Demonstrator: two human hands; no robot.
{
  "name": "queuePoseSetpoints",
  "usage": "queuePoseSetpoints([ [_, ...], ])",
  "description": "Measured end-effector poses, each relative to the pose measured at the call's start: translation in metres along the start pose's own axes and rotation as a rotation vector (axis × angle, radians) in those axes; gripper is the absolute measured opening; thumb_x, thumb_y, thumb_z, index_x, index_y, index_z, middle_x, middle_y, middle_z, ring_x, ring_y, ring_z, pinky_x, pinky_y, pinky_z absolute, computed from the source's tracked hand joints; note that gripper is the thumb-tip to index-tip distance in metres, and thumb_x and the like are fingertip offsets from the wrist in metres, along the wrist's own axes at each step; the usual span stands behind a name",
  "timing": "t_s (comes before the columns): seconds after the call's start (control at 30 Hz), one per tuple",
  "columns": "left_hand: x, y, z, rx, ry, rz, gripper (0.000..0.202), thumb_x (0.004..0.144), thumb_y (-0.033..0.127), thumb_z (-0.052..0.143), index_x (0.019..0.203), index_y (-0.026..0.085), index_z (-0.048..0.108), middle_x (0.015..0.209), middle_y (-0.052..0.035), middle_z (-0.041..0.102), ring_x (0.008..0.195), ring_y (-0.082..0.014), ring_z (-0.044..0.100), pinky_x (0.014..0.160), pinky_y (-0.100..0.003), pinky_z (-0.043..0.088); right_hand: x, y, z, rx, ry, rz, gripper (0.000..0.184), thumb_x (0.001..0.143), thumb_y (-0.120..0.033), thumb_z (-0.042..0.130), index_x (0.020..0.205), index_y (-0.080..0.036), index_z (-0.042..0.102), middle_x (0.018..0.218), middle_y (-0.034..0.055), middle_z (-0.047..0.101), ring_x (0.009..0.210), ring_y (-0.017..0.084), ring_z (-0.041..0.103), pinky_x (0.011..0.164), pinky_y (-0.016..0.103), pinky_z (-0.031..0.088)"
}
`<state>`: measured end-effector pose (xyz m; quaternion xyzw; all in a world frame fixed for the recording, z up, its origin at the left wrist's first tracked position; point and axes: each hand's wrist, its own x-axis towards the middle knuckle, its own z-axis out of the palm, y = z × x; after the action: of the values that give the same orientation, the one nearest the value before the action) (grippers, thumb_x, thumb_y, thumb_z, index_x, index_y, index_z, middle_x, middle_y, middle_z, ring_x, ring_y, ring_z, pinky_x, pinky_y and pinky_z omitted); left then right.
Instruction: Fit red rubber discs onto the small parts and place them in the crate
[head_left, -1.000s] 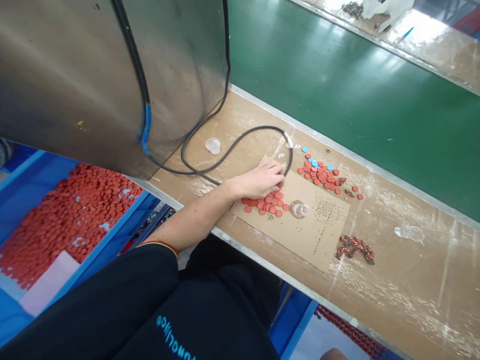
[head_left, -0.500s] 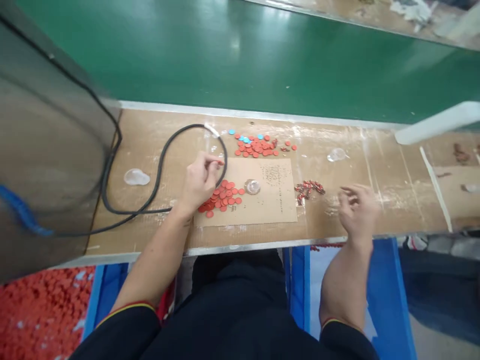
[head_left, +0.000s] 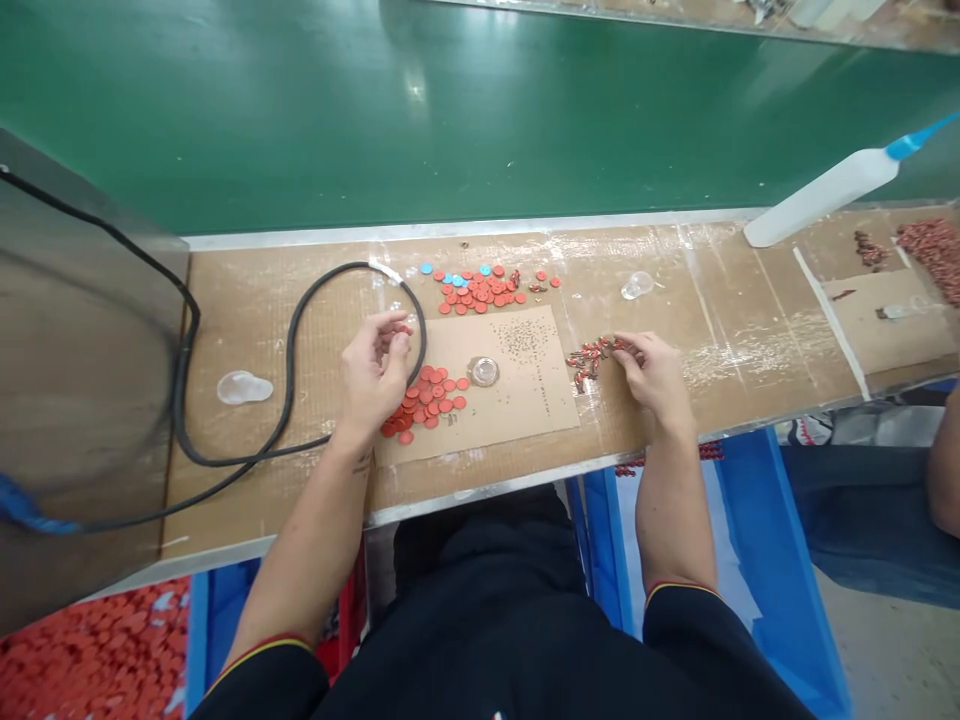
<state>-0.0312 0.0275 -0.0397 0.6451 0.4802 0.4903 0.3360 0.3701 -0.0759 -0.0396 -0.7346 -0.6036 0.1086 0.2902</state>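
- Quick rundown of our bench, with the cardboard (head_left: 547, 410) on the worktop (head_left: 720, 310) as the reference point for everything.
- Left hand (head_left: 373, 372) is over the cardboard's left edge, thumb and fingertips pinched together. There's a red speck (head_left: 403, 328) at the tips, but it's too small for us to say what it is.
- Right hand (head_left: 655, 378) is just right of the cardboard, fingers down on a loose patch of red-and-metal parts (head_left: 592, 357). We can't tell if it's actually gripping any.
- On the cardboard we've got red discs (head_left: 424, 405) at the left end, tiny dark bits (head_left: 521, 340) toward the far edge, and a clear dish (head_left: 484, 371) between them.
- Just past the far edge are more red discs with some blue ones (head_left: 480, 290), and a black cable (head_left: 289, 340) loops around left of the cardboard.
- Our guess at the risks: a careless wrist or sleeve could scatter the tiny bits, knock the dish, or mix the loose piles. Snagging the cable could drag discs along, and anything nudged toward the near edge could drop off the worktop.
- Brands or labels: we can't read any writing in this view.
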Motion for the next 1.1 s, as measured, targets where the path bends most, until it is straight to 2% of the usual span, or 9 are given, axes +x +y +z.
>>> queuePoseSetpoints([
  [0.2,-0.001,0.001,-0.003,0.069,-0.061,0.064,0.027,0.1,0.038,0.056,0.108,0.022,0.076,0.102,-0.0063,0.077,0.087,-0.0178,0.071,0.083,-0.033,0.057,-0.005,-0.005,0.001,0.086,0.072,0.057,0.029,0.092,-0.035,0.065,0.112,-0.023,0.082,0.112,0.0102,0.085,0.095,0.028,0.081,0.09,0.047,0.066],
  [0.33,-0.001,0.007,-0.004,0.082,-0.08,0.074,0.025,0.1,0.036,0.057,0.107,0.022,0.077,0.102,-0.0059,0.078,0.089,-0.0184,0.072,0.082,-0.033,0.057,-0.004,-0.014,-0.008,0.137,0.191,-0.03,0.019,0.091,-0.038,0.072,0.098,-0.024,0.084,0.103,0.009,0.085,0.095,0.027,0.081,0.078,0.04,0.066],
  [0.4,-0.001,0.01,-0.005,0.072,-0.085,0.07,0.024,0.1,0.034,0.058,0.107,0.021,0.077,0.101,-0.0055,0.079,0.088,-0.0179,0.072,0.081,-0.032,0.057,0.003,-0.029,-0.013,0.224,0.268,-0.097,0.015,0.091,-0.038,0.077,0.097,-0.026,0.083,0.101,0.007,0.084,0.094,0.024,0.08,0.073,0.036,0.065],
  [0.5,-0.002,0.014,-0.004,0.06,-0.102,0.051,0.024,0.1,0.032,0.058,0.107,0.021,0.078,0.1,-0.005,0.08,0.086,-0.0167,0.073,0.082,-0.031,0.059,0.019,-0.067,-0.015,0.403,0.3,-0.24,0.014,0.092,-0.037,0.081,0.105,-0.031,0.082,0.095,0.0018,0.084,0.087,0.019,0.08,0.075,0.035,0.066],
  [0.63,-0.002,0.014,-0.002,0.014,-0.148,0.03,0.023,0.099,0.033,0.06,0.106,0.021,0.078,0.104,-0.0062,0.081,0.085,-0.016,0.074,0.084,-0.032,0.061,0.037,-0.127,0.006,0.538,0.171,-0.473,0.014,0.095,-0.031,0.079,0.108,-0.035,0.083,0.097,-0.0018,0.085,0.084,0.018,0.081,0.077,0.035,0.069],
  [0.73,-0.002,0.012,-0.001,-0.075,-0.147,-0.019,0.022,0.097,0.032,0.062,0.104,0.02,0.079,0.101,-0.0067,0.081,0.082,-0.0158,0.074,0.081,-0.032,0.063,0.036,-0.149,0.027,0.563,0.031,-0.565,0.017,0.097,-0.024,0.076,0.108,-0.034,0.084,0.097,-0.0016,0.086,0.083,0.019,0.082,0.073,0.034,0.07],
  [0.83,-0.003,0.014,-0.001,-0.23,-0.125,-0.107,0.018,0.091,0.032,0.071,0.1,0.018,0.08,0.101,-0.0078,0.081,0.082,-0.0162,0.076,0.082,-0.032,0.066,0.029,-0.151,0.041,0.471,-0.049,-0.59,0.02,0.098,-0.02,0.074,0.107,-0.034,0.084,0.098,-0.0019,0.086,0.085,0.019,0.083,0.075,0.032,0.071],
  [0.93,-0.005,0.02,-0.002,-0.355,-0.142,-0.201,0.02,0.086,0.033,0.079,0.1,0.018,0.081,0.099,-0.0084,0.081,0.085,-0.0181,0.078,0.083,-0.034,0.069,0.025,-0.147,0.044,0.371,-0.132,-0.625,0.018,0.098,-0.02,0.076,0.106,-0.033,0.084,0.101,-0.0017,0.086,0.088,0.019,0.084,0.078,0.03,0.071],
  [1.1,-0.005,0.027,-0.005,-0.369,-0.16,-0.284,0.022,0.084,0.033,0.085,0.1,0.02,0.08,0.097,-0.0067,0.079,0.088,-0.0203,0.079,0.085,-0.038,0.072,0.026,-0.148,0.041,0.295,-0.176,-0.637,0.021,0.099,-0.018,0.073,0.109,-0.034,0.083,0.103,-0.0016,0.086,0.088,0.019,0.084,0.077,0.03,0.071],
])
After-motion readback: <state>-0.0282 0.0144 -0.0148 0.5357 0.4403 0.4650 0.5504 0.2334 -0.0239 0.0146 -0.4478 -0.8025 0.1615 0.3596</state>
